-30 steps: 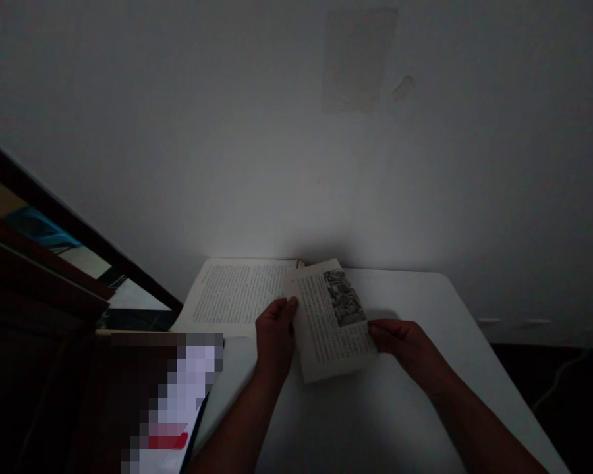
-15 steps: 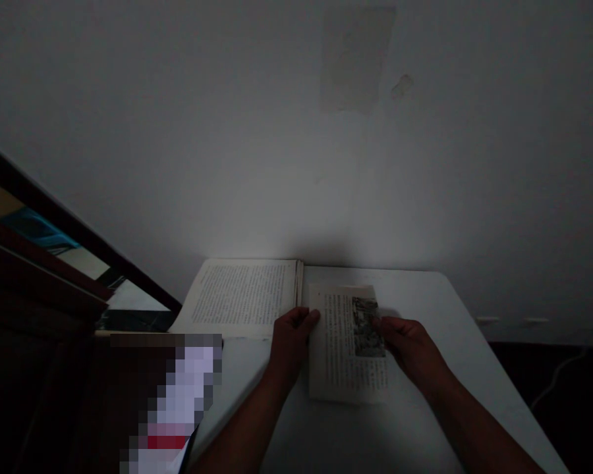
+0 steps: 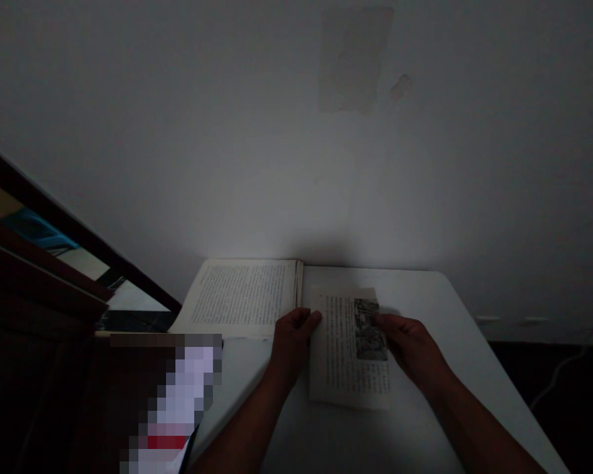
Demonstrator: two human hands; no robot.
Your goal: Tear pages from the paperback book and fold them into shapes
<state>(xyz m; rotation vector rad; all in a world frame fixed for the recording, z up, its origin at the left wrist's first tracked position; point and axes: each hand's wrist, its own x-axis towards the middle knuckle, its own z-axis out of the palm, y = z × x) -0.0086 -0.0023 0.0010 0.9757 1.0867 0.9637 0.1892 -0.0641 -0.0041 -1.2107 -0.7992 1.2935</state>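
A printed page (image 3: 340,349) with lines of text and a dark picture on its right side is held above the white table. My left hand (image 3: 294,342) pinches its left edge, thumb on top. At the right edge, beside the picture, the fingers of my right hand (image 3: 408,339) are closed on the paper. Left of the page, a stack of printed sheets (image 3: 242,293) lies on the table, its top sheet covered in text; whether it is bound I cannot tell.
The white table (image 3: 415,289) stands against a grey wall (image 3: 227,131) with a patch on it. Dark wooden furniture (image 3: 34,316) is at the left, beside a blurred-out pale area (image 3: 188,388). A pale cable (image 3: 556,378) hangs at the right.
The page has shifted very slightly to the right and toward me at its lower right corner. Both hands keep their hold.
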